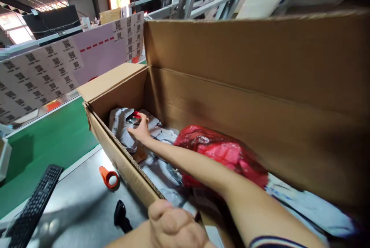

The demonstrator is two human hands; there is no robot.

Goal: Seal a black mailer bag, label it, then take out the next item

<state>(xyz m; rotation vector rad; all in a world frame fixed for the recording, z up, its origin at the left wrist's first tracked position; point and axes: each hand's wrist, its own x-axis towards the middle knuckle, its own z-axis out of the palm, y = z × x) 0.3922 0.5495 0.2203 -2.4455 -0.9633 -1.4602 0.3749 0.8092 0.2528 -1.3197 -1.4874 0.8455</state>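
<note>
A large open cardboard box (231, 101) fills most of the view. My right hand (140, 129) reaches deep into its far left corner, fingers closed on a small red and dark object (134, 118) lying on grey plastic mailer bags (121, 124). My left hand (173, 225) grips the near wall of the box, fingers curled over its edge. A red plastic bag (222, 151) lies in the middle of the box beside my right forearm. More pale mailer bags (312, 205) lie at the right end.
On the grey table left of the box are an orange tape dispenser (108, 176), a black handheld scanner (121, 215) and a black keyboard (33, 205). A green conveyor belt (49, 140) runs beyond. A board with QR code labels (43, 70) stands behind.
</note>
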